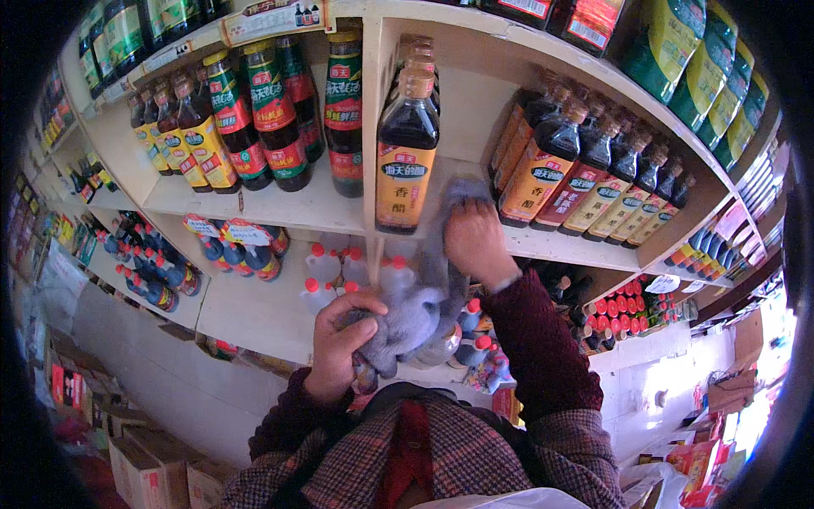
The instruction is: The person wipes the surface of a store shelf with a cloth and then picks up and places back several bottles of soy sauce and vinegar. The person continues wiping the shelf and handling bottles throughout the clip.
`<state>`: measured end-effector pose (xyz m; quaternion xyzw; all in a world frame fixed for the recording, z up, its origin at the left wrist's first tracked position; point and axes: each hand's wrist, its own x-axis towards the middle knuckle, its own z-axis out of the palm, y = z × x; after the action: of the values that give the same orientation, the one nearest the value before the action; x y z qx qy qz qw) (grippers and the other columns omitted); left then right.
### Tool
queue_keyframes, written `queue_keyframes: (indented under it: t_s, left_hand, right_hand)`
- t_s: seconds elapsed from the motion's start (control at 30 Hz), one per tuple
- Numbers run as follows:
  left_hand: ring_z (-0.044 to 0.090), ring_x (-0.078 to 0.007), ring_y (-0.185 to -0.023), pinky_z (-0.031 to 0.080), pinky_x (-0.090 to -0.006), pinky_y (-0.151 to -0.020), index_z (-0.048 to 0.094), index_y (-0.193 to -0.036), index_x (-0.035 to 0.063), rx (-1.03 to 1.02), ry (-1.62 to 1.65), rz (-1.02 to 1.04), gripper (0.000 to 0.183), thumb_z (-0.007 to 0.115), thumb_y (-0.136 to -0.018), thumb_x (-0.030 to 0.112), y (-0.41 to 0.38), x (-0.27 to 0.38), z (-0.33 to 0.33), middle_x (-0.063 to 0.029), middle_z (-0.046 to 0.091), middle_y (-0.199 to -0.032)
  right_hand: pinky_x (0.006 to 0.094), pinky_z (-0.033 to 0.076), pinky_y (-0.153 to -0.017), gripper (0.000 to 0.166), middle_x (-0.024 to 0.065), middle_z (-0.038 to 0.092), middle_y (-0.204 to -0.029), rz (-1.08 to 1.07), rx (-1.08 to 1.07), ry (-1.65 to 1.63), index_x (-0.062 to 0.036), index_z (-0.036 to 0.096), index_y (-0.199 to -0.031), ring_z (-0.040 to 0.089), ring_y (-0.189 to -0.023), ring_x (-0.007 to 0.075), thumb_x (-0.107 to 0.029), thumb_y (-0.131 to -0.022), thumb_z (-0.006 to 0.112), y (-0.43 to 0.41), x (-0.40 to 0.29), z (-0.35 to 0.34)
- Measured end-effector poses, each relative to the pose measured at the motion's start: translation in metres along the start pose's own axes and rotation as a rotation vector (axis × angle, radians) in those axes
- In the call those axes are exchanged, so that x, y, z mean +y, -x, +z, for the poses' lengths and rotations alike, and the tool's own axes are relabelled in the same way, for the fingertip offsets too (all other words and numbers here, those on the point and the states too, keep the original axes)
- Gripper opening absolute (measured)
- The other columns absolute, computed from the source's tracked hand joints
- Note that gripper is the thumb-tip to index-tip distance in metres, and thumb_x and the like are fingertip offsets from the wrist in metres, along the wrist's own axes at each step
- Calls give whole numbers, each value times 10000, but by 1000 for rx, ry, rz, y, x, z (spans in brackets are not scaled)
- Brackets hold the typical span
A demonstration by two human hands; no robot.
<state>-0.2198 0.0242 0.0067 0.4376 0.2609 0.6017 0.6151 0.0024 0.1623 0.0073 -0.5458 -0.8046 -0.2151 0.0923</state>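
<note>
A grey cloth (404,318) hangs between my two hands in front of a store shelf. My left hand (346,337) grips its bunched lower end, low in front of my chest. On the bare shelf board between two groups of vinegar bottles, my right hand (474,238) presses the cloth's other end, fingers bent over it. Just left of that hand stands a dark vinegar bottle with an orange label (407,165), the front one of a row. To its right, more vinegar bottles (540,168) stand in rows with orange, red and cream labels.
Oyster sauce bottles (273,121) fill the left compartment, beyond an upright divider (372,83). White jugs with red caps (324,264) and dark bottles (245,254) stand on the lower shelf. Green packs (668,57) line the top shelf. Cardboard boxes (152,464) lie on the floor at lower left.
</note>
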Motion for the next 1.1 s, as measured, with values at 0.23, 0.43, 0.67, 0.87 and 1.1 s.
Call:
queue_keyframes:
  t_s: [0.23, 0.43, 0.67, 0.87, 1.1]
  left_hand:
    - [527, -144, -939, 377, -269, -864, 607, -927, 7, -16, 1, 72, 164, 600, -773, 63, -25, -8, 9, -45, 561, -1007]
    - [526, -122, -920, 378, -257, -848, 613, -949, 18, -3, -28, 49, 172, 600, -786, 72, -23, -18, 13, -23, 566, -972]
    - [542, -84, -853, 419, -239, -777, 616, -944, 27, 57, 18, -21, 145, 585, -813, 79, -30, -15, 21, -11, 595, -909]
    - [554, -102, -868, 424, -243, -792, 614, -942, 15, 19, 4, -21, 154, 593, -808, 88, -14, -9, 17, -19, 599, -938]
    - [538, -91, -840, 416, -230, -781, 614, -938, 15, 28, 14, -3, 148, 594, -806, 79, -31, -9, 27, -11, 581, -958]
  right_hand:
    - [436, 481, -813, 239, 214, 631, -962, 171, -316, -244, -25, 678, -882, 611, -910, 343, -150, -763, 513, -96, 38, 39]
    - [430, 460, -879, 285, 236, 593, -1074, 42, 58, -583, 2, 610, -1019, 572, -1013, 372, -79, -764, 511, -112, 45, 91]
    - [428, 434, -893, 403, 273, 562, -1095, 84, -139, -607, 23, 494, -1153, 520, -1082, 375, 2, -753, 447, -37, 14, 13]
    - [446, 447, -869, 351, 301, 535, -1093, -57, 62, -511, 70, 485, -1114, 544, -1011, 400, -43, -792, 403, 3, 2, 13]
    - [451, 440, -891, 333, 264, 569, -1103, -10, -19, -591, 29, 571, -1100, 559, -1016, 394, -123, -849, 414, -92, 28, 42]
